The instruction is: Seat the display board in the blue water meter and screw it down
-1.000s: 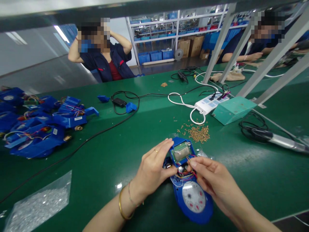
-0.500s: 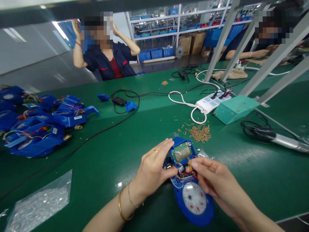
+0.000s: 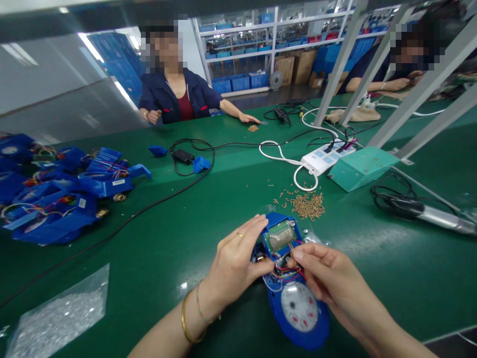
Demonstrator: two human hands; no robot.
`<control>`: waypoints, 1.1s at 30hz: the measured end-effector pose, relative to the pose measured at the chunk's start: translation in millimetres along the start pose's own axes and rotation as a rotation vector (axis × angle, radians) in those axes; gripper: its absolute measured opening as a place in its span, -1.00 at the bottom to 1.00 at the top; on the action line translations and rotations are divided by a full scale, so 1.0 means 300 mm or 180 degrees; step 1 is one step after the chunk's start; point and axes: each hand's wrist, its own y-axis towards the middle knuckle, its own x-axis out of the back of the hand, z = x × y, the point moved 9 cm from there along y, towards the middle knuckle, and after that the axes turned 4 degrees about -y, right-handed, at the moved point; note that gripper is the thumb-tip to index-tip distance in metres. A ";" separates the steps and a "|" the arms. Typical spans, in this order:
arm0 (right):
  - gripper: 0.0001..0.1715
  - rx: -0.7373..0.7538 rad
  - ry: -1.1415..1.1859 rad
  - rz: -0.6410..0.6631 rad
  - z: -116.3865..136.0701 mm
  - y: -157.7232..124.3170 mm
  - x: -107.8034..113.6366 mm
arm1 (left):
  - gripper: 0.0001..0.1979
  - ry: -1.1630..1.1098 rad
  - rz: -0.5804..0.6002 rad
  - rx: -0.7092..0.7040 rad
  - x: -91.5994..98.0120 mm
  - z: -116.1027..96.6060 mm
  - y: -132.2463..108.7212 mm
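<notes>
A blue water meter (image 3: 300, 307) with a round white dial lies on the green bench in front of me. Its upper housing stands open and shows a green circuit board (image 3: 280, 237) with coloured wires below. My left hand (image 3: 238, 261) grips the housing's left side, fingers over the top edge and thumb near the wires. Thumb and forefinger of my right hand (image 3: 322, 268) pinch thin wires (image 3: 292, 251) beside the board. Its other fingers curl at the meter's right side, partly hidden.
A heap of small brass-coloured screws (image 3: 308, 205) lies behind the meter. Several blue meters (image 3: 55, 199) crowd the left. A bag of clear small parts (image 3: 63, 313), a power strip (image 3: 322, 156), a teal box (image 3: 361, 166) and an electric screwdriver (image 3: 428, 211) surround the work area. Two people sit across.
The person opposite has lowered both raised arms, one hand now reaching to the small screw pile at the far edge. My hands stay at the meter, with the right fingers shifted slightly along the wires.
</notes>
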 end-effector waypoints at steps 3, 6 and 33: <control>-0.45 0.0061 -0.0005 -0.0032 -0.005 0.002 0.009 | -0.38 -0.0018 0.0000 0.0006 0.002 0.001 0.001; -0.47 0.0104 -0.0017 -0.0045 -0.007 0.003 0.013 | -0.36 -0.0031 0.0001 0.0014 0.003 0.001 0.001; -0.51 0.0210 0.0091 -0.0293 0.001 -0.006 0.027 | -0.29 -0.0149 0.0138 0.0138 -0.017 0.012 -0.002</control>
